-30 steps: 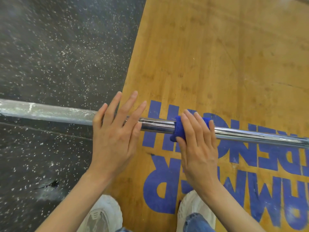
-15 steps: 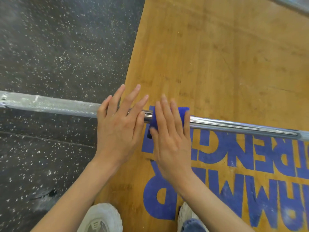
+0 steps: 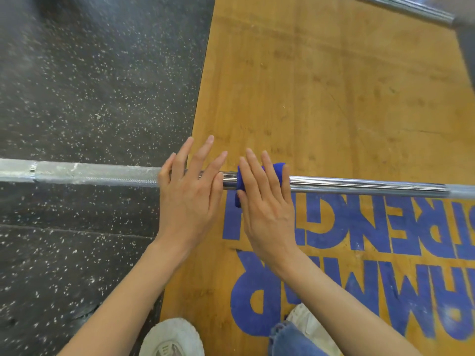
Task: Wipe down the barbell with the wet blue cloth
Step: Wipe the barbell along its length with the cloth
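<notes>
The floor has two zones: black speckled rubber [image 3: 90, 86] on the left and a wooden platform [image 3: 334, 98] on the right, printed with large blue lettering [image 3: 359, 253] that reads upside down from this view. The barbell [image 3: 359, 185] lies across the whole frame, spanning both zones. Its left section is dull and whitish; its right section is bright chrome. A second bar [image 3: 411, 10] crosses the top right corner.

The left hand [image 3: 190, 196] rests flat on the barbell at the rubber-to-wood seam, fingers straight and spread, gripping nothing. The right hand [image 3: 264, 201] lies just beside it, fingers straight and close together, pressing the blue cloth [image 3: 279, 168] onto the chrome section. The cloth is draped over the barbell beneath the fingers, showing past the fingertips and at the thumb side.

Two white shoes [image 3: 172, 337] and a denim hem [image 3: 285, 340] appear at the bottom edge.
</notes>
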Demonstrator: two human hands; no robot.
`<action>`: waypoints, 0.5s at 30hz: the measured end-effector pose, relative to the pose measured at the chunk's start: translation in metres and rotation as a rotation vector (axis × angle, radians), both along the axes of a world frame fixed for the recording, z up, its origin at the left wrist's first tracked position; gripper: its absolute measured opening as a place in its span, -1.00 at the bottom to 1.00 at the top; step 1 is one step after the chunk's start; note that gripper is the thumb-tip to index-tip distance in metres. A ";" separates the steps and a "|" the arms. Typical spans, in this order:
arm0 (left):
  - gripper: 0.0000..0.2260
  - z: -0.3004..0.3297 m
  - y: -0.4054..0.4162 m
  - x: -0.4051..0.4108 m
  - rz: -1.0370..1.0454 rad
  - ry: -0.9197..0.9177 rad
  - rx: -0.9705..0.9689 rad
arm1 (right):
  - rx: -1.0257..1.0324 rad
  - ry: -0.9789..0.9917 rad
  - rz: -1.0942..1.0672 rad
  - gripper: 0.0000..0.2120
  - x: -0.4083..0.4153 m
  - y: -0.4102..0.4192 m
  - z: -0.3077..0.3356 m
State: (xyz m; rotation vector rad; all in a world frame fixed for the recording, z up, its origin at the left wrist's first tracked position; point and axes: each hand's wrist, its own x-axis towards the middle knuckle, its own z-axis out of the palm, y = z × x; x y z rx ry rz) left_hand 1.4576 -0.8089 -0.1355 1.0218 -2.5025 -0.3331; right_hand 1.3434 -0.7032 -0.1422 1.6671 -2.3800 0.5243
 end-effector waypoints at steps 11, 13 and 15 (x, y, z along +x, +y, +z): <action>-0.60 0.001 -0.016 -0.009 0.000 -0.024 -0.016 | -0.065 -0.032 0.009 -0.57 0.005 -0.025 -0.004; -0.60 0.001 -0.020 -0.011 -0.008 -0.036 -0.020 | -0.042 0.010 0.061 -0.57 -0.012 -0.018 -0.005; -0.59 0.002 -0.023 -0.015 -0.012 -0.043 -0.013 | -0.039 0.024 -0.026 -0.57 -0.030 -0.002 -0.008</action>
